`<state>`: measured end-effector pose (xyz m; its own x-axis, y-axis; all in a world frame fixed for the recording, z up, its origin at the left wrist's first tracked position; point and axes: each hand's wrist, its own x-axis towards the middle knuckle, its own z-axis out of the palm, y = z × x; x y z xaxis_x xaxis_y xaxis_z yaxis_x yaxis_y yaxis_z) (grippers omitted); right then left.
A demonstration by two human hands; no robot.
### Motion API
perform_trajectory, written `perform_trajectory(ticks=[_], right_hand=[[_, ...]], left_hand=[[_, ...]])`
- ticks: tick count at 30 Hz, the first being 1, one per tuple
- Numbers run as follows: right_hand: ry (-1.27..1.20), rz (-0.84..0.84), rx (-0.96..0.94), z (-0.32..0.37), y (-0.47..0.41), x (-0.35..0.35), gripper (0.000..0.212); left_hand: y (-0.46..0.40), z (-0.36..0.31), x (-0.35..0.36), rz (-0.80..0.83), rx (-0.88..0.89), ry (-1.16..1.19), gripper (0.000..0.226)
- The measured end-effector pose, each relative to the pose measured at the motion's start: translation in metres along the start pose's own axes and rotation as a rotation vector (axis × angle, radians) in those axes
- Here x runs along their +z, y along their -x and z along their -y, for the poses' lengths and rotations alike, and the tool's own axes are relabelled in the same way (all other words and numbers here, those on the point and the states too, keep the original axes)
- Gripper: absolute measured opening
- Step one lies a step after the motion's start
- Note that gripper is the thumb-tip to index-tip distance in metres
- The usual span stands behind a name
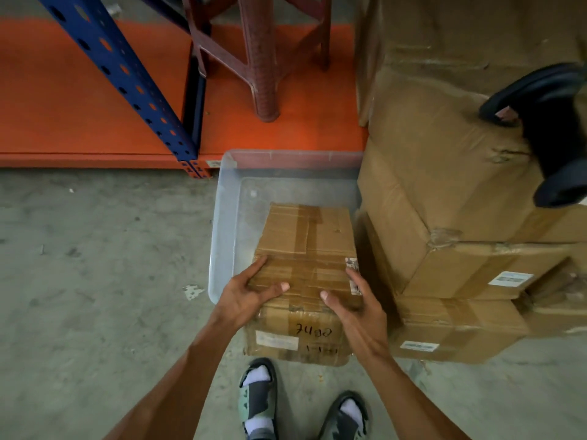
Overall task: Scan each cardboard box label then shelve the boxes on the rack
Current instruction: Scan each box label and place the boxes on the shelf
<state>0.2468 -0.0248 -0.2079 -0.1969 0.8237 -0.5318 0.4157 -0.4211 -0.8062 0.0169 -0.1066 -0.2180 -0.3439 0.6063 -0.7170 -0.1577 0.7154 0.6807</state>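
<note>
A taped cardboard box sits in a clear plastic bin on the concrete floor, directly ahead of the person's feet. Both hands are on the near end of the box. The left hand clasps the near left corner, fingers spread along the left top edge and thumb lying across the taped top. The right hand clasps the near right corner, fingers running down the right side over a small sticker and thumb pointing inward on the top. The thumbs lie near each other without touching, with brown tape between them. So the box lies between the hands, held at both sides; whether it is lifted clear of the bin bottom cannot be told. Its near face carries a white label at lower left and dark handwriting beside it. Just to the right of the bin stands a stack of larger boxes, two of them showing white labels. A black handheld device rests on the upper part of the stack. Beyond the bin is the rack, with a blue perforated upright and an orange bottom shelf, on which a reddish plastic stool stands. The person wears sandals over white socks.
</note>
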Motion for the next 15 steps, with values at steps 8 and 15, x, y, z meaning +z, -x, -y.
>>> perform_trajectory(ticks=[8, 15], right_hand=[[0.059, 0.063, -0.151, 0.151, 0.078, -0.036, 0.083], [-0.03, 0.052, -0.38, 0.316, 0.152, -0.081, 0.073]], left_hand=[[0.128, -0.127, -0.036, -0.102, 0.147, 0.005, 0.1], [0.255, -0.271, -0.069, -0.201, 0.401, 0.002, 0.106]])
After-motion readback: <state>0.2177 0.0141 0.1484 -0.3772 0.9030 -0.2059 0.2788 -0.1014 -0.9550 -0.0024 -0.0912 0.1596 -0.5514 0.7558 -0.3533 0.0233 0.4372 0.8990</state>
